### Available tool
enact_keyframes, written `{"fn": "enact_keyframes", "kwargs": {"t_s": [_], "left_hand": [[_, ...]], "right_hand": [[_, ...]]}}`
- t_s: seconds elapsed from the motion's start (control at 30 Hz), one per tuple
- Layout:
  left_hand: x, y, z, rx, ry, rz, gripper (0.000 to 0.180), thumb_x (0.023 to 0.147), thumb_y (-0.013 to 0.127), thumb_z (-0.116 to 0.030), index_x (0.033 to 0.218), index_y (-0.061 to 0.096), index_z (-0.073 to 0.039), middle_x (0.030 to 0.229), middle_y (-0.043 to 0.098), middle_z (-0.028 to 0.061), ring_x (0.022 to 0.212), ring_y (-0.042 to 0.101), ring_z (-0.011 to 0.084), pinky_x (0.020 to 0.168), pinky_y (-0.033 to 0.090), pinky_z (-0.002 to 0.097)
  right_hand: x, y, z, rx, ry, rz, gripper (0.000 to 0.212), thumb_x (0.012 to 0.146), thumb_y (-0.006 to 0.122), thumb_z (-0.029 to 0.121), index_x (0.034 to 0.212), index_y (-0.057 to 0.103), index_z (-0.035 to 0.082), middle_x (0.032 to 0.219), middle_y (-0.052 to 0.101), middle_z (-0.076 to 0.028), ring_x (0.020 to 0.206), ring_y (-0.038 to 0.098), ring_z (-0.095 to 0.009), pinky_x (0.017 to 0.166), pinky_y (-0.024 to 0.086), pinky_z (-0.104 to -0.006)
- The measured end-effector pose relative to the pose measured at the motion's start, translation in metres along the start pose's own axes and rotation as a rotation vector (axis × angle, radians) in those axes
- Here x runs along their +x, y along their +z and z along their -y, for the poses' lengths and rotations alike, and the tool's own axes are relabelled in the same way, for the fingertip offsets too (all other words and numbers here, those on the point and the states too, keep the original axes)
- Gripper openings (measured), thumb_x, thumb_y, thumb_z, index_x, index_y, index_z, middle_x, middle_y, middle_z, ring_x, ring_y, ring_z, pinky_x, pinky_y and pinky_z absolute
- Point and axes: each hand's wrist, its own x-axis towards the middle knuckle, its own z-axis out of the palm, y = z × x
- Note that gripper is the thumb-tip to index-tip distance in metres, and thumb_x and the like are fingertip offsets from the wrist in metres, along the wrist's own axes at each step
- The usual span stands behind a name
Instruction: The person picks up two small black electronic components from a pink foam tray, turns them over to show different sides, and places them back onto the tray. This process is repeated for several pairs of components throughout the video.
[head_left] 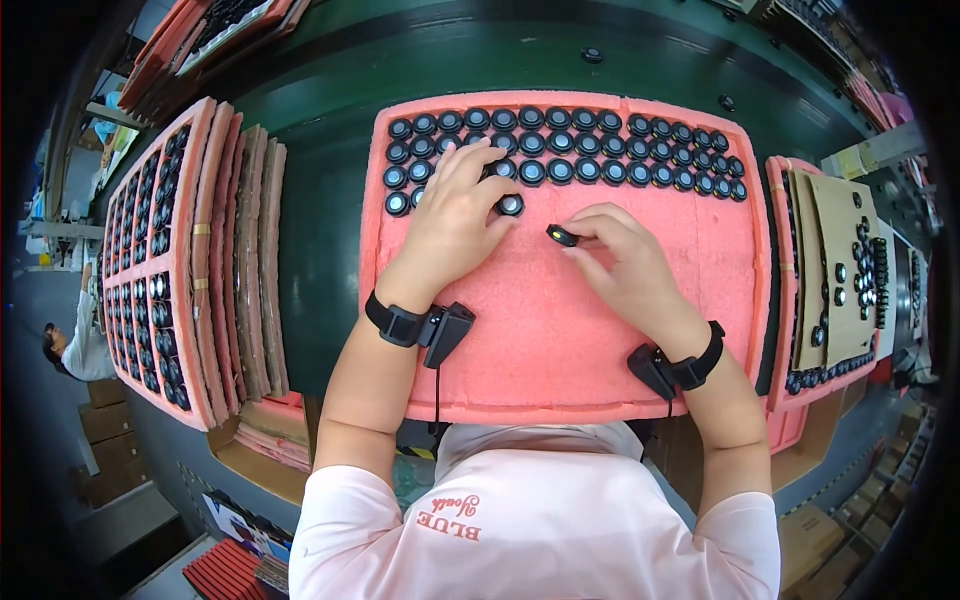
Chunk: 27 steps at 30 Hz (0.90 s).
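Filling a pink foam tray (560,340), apparently, the left hand (448,225) pinches a black disc (511,205) while the right hand (630,265), apart, grips a tilted disc (561,236) likely needing levelling next.

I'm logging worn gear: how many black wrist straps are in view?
2: one black strap around the wrist of the left hand, another strap around that of the right hand. Any on the background person may be hidden.

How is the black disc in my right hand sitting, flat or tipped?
Tipped: your right hand pinches the disc at a slant, its edge showing, while other discs show round pale tops.
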Motion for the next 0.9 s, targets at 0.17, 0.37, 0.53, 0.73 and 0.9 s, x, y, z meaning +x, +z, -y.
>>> {"fn": "enact_keyframes", "kwargs": {"t_s": [0.17, 0.37, 0.53, 0.73, 0.9], "left_hand": [[-0.004, 0.005, 0.007, -0.005, -0.011, -0.023, 0.026, 0.072, 0.07, -0.004, 0.098, 0.066, -0.006, 0.124, 0.055, 0.0132, 0.125, 0.047, 0.0314, 0.111, 0.033, 0.047], [-0.005, 0.006, 0.007, -0.052, -0.016, -0.034, 0.025, 0.074, 0.067, -0.002, 0.099, 0.066, -0.006, 0.124, 0.054, 0.0145, 0.125, 0.046, 0.032, 0.111, 0.031, 0.0476], [-0.005, 0.009, 0.01, -0.046, 0.004, -0.039, 0.026, 0.073, 0.066, -0.001, 0.1, 0.066, -0.005, 0.124, 0.054, 0.0153, 0.126, 0.045, 0.0322, 0.111, 0.031, 0.0477], [-0.007, 0.006, 0.006, -0.079, -0.003, -0.077, 0.025, 0.073, 0.065, -0.001, 0.099, 0.065, -0.004, 0.122, 0.055, 0.0153, 0.124, 0.046, 0.0328, 0.111, 0.032, 0.0475], [-0.005, 0.003, 0.006, -0.17, -0.035, -0.173, 0.022, 0.073, 0.066, -0.002, 0.095, 0.064, -0.002, 0.116, 0.057, 0.0145, 0.116, 0.052, 0.0329, 0.104, 0.039, 0.0454]], "right_hand": [[0.028, 0.005, 0.007, -0.526, -0.208, 0.053, 0.018, 0.077, 0.068, 0.004, 0.093, 0.063, 0.003, 0.095, 0.06, -0.009, 0.083, 0.062, -0.025, 0.069, 0.052, -0.0333], [0.043, 0.015, -0.007, -0.726, -0.314, 0.084, 0.014, 0.075, 0.069, 0.008, 0.087, 0.062, 0.007, 0.086, 0.059, -0.007, 0.077, 0.06, -0.026, 0.064, 0.049, -0.0366], [0.045, 0.013, -0.01, -0.756, -0.359, 0.094, 0.015, 0.074, 0.069, 0.008, 0.088, 0.062, 0.007, 0.081, 0.059, -0.007, 0.076, 0.06, -0.026, 0.064, 0.049, -0.0375], [0.056, 0.011, -0.001, -0.691, -0.221, 0.143, 0.017, 0.077, 0.07, 0.014, 0.091, 0.063, 0.007, 0.082, 0.061, -0.008, 0.075, 0.061, -0.026, 0.065, 0.05, -0.0378], [0.1, -0.012, 0.016, -0.658, -0.007, 0.214, 0.024, 0.079, 0.069, 0.017, 0.099, 0.063, 0.006, 0.083, 0.063, -0.009, 0.076, 0.063, -0.027, 0.066, 0.05, -0.0366]]}}
